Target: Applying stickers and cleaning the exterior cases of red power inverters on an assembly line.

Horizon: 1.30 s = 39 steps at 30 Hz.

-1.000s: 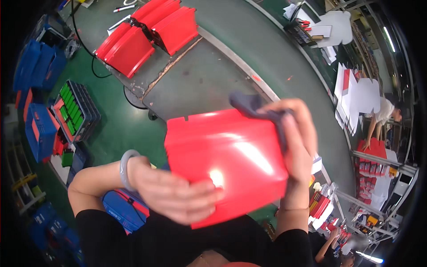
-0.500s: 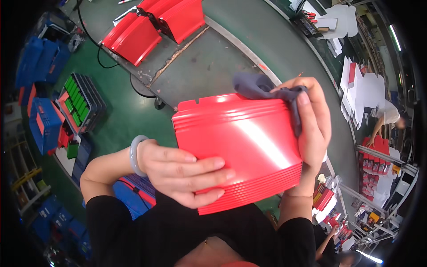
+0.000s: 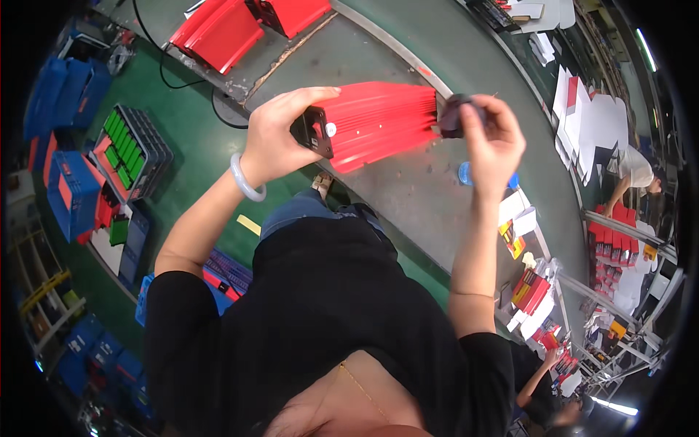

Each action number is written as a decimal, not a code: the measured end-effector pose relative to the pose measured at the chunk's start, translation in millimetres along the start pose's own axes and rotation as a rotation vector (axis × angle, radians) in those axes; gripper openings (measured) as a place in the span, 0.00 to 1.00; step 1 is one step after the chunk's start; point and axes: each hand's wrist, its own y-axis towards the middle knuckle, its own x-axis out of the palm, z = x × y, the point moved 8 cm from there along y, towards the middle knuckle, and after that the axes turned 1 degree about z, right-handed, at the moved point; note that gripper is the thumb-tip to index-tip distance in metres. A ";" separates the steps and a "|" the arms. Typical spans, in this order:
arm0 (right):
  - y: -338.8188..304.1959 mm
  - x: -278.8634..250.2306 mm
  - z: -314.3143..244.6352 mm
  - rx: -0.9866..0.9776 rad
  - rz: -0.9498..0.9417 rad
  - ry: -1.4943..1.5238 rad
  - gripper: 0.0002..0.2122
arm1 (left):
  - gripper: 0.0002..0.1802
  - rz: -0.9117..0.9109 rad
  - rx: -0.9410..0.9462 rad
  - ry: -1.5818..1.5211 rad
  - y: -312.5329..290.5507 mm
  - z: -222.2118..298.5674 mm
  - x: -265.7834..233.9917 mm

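Observation:
A red ribbed metal housing (image 3: 386, 120) with a black end panel (image 3: 314, 132) is held up over the workbench. My left hand (image 3: 280, 135) grips it at the black end, thumb and fingers on either side. At its right end, my right hand (image 3: 495, 142) pinches a bunched dark cloth (image 3: 457, 116). The cloth is close to the housing's right edge; whether they touch I cannot tell. The ribbed side, smeared a little by motion, faces up toward me.
More red housings (image 3: 218, 33) stand at the bench's far left. On the green floor at left are a grey crate (image 3: 149, 156) of green pieces and blue bins (image 3: 73, 193). Red boxes (image 3: 615, 237) lie near another person (image 3: 633, 171) at right. A black cable (image 3: 171, 84) hangs off the bench.
The housing has moved up and away from my body and turned, showing its ribbed side and black end. My left hand has shifted to that end; the cloth has moved off the top edge.

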 end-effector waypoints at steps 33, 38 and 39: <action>-57.8 -23.7 126.7 0.540 0.069 0.328 0.08 | 0.27 0.227 -0.662 -1.106 -36.4 -93.0 25.8; -75.8 5.0 128.8 0.702 0.089 0.486 0.11 | 0.28 0.164 -1.029 -1.816 -62.8 -88.5 84.8; -77.6 13.3 124.1 0.707 0.053 0.507 0.12 | 0.28 0.141 -1.013 -1.849 -61.9 -83.3 90.4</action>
